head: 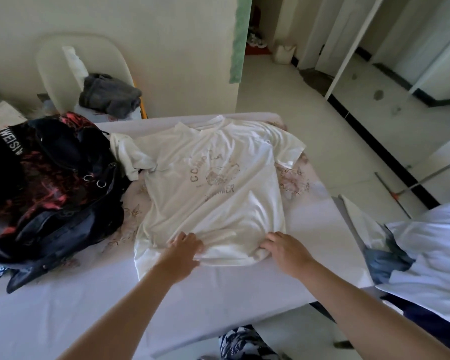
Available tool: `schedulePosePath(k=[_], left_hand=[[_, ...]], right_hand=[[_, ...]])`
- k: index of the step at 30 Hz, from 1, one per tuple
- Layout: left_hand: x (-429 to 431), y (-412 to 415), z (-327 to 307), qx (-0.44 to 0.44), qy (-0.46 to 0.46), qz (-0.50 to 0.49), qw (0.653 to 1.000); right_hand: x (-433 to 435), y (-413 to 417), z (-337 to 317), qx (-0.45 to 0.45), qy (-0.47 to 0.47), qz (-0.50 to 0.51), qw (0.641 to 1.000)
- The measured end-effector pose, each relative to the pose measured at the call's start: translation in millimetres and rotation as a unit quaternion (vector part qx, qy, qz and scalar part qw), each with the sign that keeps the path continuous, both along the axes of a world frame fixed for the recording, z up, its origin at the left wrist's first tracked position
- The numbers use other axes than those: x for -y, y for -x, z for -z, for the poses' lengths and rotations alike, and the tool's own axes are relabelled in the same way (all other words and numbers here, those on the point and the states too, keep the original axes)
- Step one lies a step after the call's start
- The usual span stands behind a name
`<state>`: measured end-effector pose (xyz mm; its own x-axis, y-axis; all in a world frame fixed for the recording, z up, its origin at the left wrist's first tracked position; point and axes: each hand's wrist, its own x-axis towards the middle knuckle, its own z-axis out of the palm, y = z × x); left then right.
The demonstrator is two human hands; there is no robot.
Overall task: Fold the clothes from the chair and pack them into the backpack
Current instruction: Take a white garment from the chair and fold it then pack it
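Observation:
A white T-shirt [213,183] with a faded brown print lies spread front-up on the table, collar away from me. Its left sleeve is bunched up against the backpack. My left hand [185,252] grips the shirt's bottom hem left of the middle, thumb under a fold. My right hand [283,249] holds the hem at its right corner, fingers curled into the cloth. A black and red backpack [50,183] lies open on the table's left side. Behind it a white chair [52,63] carries a grey garment [109,94] and other clothes.
The table [89,307] has a pale cloth with a flower pattern. A white and blue garment [426,255] lies at the right edge. A broom handle [426,178] lies on the tiled floor to the right. Papers sit far left.

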<state>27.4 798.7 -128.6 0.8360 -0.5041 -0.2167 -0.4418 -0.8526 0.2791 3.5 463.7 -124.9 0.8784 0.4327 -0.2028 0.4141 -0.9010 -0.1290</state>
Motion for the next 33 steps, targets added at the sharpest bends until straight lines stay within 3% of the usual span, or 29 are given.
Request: schedulePosePath(k=[2, 4, 6, 8, 11, 15, 18, 21, 24, 28, 31, 33], left_hand=[[0.0, -1.3, -6.9, 0.018, -0.009, 0.012, 1.000], [7.0, 2.5, -23.6, -0.072, -0.024, 0.007, 0.997], [14.1, 4.3, -29.7, -0.153, -0.025, 0.019, 0.988], [22.1, 9.9, -27.1, -0.134, -0.003, 0.015, 0.991], [24.2, 19.5, -14.8, -0.047, 0.004, -0.014, 0.999], [10.6, 32.6, 6.6, -0.047, -0.076, 0.051, 0.995], [-2.4, 40.0, 18.1, -0.038, 0.014, -0.005, 0.999], [-7.4, 37.0, 20.2, 0.002, 0.099, -0.070, 0.993], [-1.3, 14.7, -10.6, -0.080, 0.078, -0.132, 0.985], [5.5, -47.5, -61.4, -0.213, 0.009, -0.098, 0.972], [8.3, -106.8, -89.2, -0.201, -0.026, -0.087, 0.975], [12.0, -149.6, -105.5, -0.132, -0.004, -0.140, 0.981]], right_hand=[[1.6, -3.2, -5.7, -0.022, 0.014, 0.011, 1.000], [3.6, -5.0, -15.8, -0.066, 0.058, 0.028, 0.996], [6.9, -4.7, -27.7, -0.085, 0.160, 0.031, 0.983], [7.0, -2.0, -33.4, -0.085, 0.194, 0.031, 0.977], [-2.4, 2.9, -28.4, -0.061, 0.115, -0.025, 0.991], [-27.2, 9.0, -10.7, -0.102, 0.051, -0.044, 0.992], [-34.5, 5.8, 2.3, -0.032, 0.032, -0.029, 0.999], [-35.9, -4.6, -6.8, -0.029, 0.044, -0.004, 0.999], [-33.5, -26.7, -28.5, -0.054, -0.026, 0.024, 0.998], [-24.8, -73.2, -61.0, -0.014, -0.074, 0.012, 0.997], [-23.8, -123.8, -82.5, 0.011, -0.043, 0.036, 0.998], [-28.7, -165.0, -94.0, 0.010, -0.075, 0.113, 0.991]])
